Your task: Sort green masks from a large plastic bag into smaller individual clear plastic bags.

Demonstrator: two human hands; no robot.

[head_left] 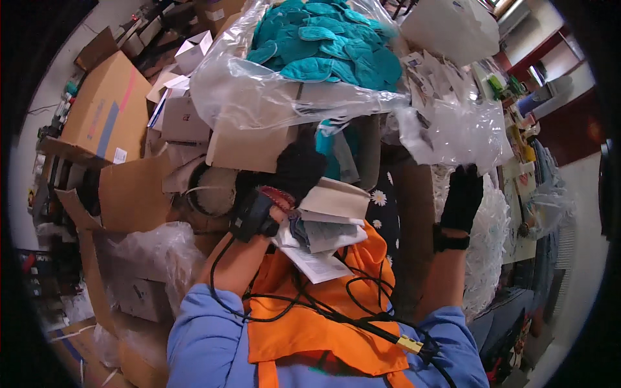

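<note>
Right hand (462, 197) up at the lower edge of a clear bag (462, 132); pinching or merely touching, I can't tell. Left hand (301, 171) at a flap (249, 145), grip hidden; that flap stands before the teal heap (326, 42) in its liner (259, 97). Papers (320, 258) rest against the orange apron (304, 323), below the left hand.

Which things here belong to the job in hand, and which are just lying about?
Likely in the job, going by nearness to the hands:
- small beige carton, beside the gloved left hand
- printed sheet
- clear plastic bag, by the gloved right hand
- teal pieces

Likely just lying about:
- big cardboard box
- crumpled clear plastic
- small white box
</note>
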